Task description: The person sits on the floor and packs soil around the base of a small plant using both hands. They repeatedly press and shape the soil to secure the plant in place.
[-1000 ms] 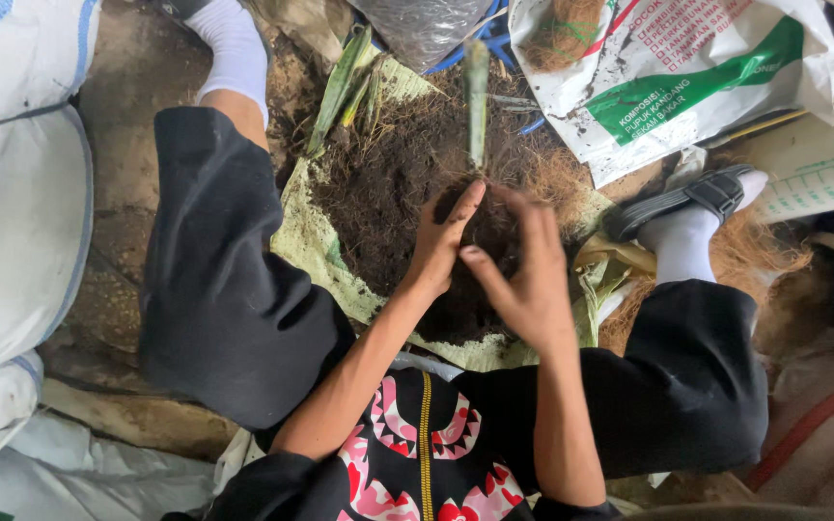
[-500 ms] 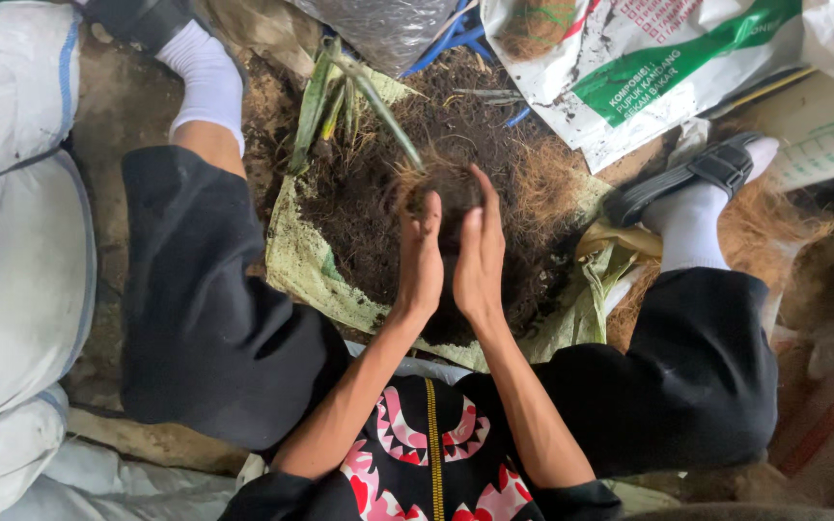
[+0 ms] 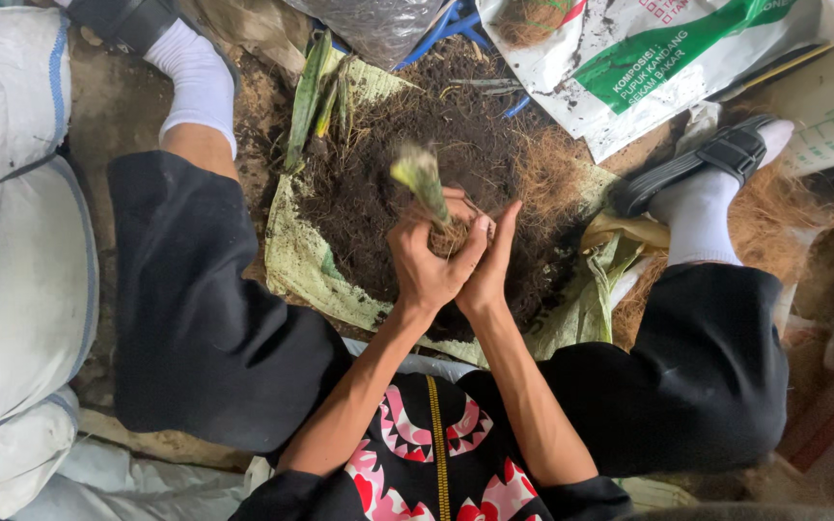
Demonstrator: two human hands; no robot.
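While both hands are pressing together over the middle of the dirt pile, the left hand (image 3: pixel 427 265) is curling its fingers around the fibrous root ball (image 3: pixel 453 234) of a small plant (image 3: pixel 421 177), and the right hand (image 3: pixel 487 259) is lying flat against it from the other side, fingers straight and pointing away from the body. Between them the hands are closing snugly on the root ball, with only a tuft of brown fibre showing above the thumbs. The plant's blurred green-yellow leaves are sticking up and leaning toward the left, just above the left hand. Both forearms are reaching forward from the lap and meeting at the wrists, elbows apart.

Under the hands, dark soil (image 3: pixel 407 145) is lying heaped on a pale green sack (image 3: pixel 291 260) spread on the ground. More green leaves (image 3: pixel 309 96) are lying at the far left edge of the soil, well apart from the hands. Brown coconut fibre (image 3: pixel 542 178) is sitting just right of the hands. A white printed bag (image 3: pixel 668 68) is lying beyond it, at the upper right. The person's knees in black trousers are flanking the pile, white socks and black sandals pointing outward.
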